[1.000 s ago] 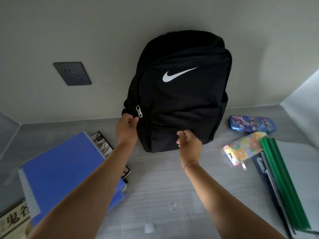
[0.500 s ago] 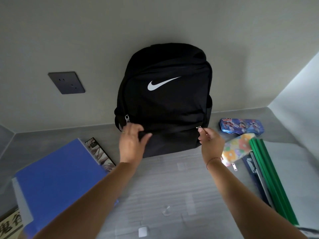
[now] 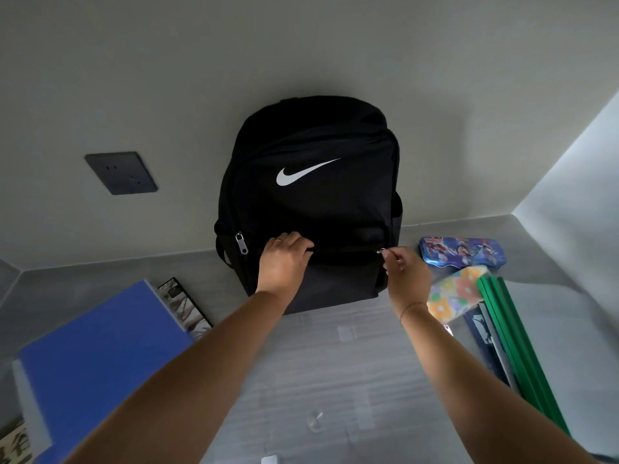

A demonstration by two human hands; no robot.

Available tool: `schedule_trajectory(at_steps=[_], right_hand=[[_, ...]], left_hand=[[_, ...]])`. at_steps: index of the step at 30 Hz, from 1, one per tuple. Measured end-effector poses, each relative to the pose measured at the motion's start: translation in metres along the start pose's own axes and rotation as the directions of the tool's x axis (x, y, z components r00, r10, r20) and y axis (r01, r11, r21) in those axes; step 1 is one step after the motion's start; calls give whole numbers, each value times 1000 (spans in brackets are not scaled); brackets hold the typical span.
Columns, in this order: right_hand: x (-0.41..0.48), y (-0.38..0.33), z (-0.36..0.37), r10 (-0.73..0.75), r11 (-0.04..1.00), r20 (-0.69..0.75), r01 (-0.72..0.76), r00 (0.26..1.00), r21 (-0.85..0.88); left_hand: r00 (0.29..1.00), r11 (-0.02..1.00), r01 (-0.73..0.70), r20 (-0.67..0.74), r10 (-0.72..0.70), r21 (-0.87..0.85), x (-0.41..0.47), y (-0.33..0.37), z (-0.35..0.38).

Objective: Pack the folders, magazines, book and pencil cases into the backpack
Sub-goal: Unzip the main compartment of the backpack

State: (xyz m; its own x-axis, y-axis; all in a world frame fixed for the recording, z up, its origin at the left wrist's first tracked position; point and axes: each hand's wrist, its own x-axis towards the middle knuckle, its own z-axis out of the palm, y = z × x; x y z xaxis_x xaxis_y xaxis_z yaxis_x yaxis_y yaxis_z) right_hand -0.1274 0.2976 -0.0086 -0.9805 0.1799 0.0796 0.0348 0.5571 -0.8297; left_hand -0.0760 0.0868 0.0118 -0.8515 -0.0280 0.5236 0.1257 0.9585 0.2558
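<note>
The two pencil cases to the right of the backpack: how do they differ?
The blue pencil case looks hard and boxy with cartoon figures; the flowered pencil case looks soft, with bright blooms. The blue one lies in full view near the wall; the flowered one lies nearer, partly behind the right hand. Both rest on the grey table, unpacked.

A dark socket plate sits on the pale wall at ten o'clock, with another wall meeting it in a corner at three o'clock. Below lies the grey desk, with clear tape patches near its centre, a small clear piece at six o'clock and a white bit at the bottom edge.
</note>
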Motion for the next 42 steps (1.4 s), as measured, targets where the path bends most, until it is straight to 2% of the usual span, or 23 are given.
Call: schedule_trajectory(at_steps=[7,9,11,13,15,17,19,22,25,28,31,33,34,37,39,42], right_hand=[[10,-11,4,19,995,2,-19,1000,-103],[4,-16,8,-31,988,-56,22,998,-154],[-8,-23,11,-125,976,-162,92,979,-198],[-23,-33,17,-231,965,-251,189,940,-180],[-39,-46,27,-346,937,-267,319,899,-141],[-58,-60,42,-423,906,-189,420,886,-55],[-78,-75,59,-483,873,-68,486,873,45],[-98,-90,84,-517,856,142,507,844,102],[-105,-104,105,-397,918,318,374,861,135],[-104,-117,116,-313,948,368,267,876,172],[-101,-128,119,-296,948,351,229,888,220],[-103,-132,118,-357,929,323,298,876,220],[-104,-133,118,-434,900,299,389,850,199],[-110,-132,120,-657,752,213,651,724,104],[-109,-131,120,-708,703,169,707,686,75],[-98,-131,119,-720,691,119,722,684,24]], left_hand=[[999,996,41,-4,-41,-76,-9,-2,-12],[993,985,114,-17,-117,-132,-21,-3,-19],[957,933,275,-30,-290,-234,-33,-6,-30],[834,770,516,17,-551,-375,-40,-14,-41],[639,528,706,105,-762,-473,-41,-22,-48],[480,338,782,160,-863,-524,-40,-30,-51],[402,230,795,204,-893,-562,-39,-36,-51],[401,189,788,257,-879,-586,-36,-40,-49],[389,114,775,326,-862,-622,-31,-39,-51],[376,60,768,373,-848,-638,-25,-38,-55],[420,97,758,370,-829,-645,-25,-39,-64],[442,96,742,376,-815,-663,-32,-42,-70],[451,105,739,373,-811,-666,-35,-44,-73],[508,184,731,344,-789,-658,-42,-45,-82],[555,221,715,347,-756,-663,-42,-41,-87],[608,217,656,335,-720,-723,-43,-41,-90]])
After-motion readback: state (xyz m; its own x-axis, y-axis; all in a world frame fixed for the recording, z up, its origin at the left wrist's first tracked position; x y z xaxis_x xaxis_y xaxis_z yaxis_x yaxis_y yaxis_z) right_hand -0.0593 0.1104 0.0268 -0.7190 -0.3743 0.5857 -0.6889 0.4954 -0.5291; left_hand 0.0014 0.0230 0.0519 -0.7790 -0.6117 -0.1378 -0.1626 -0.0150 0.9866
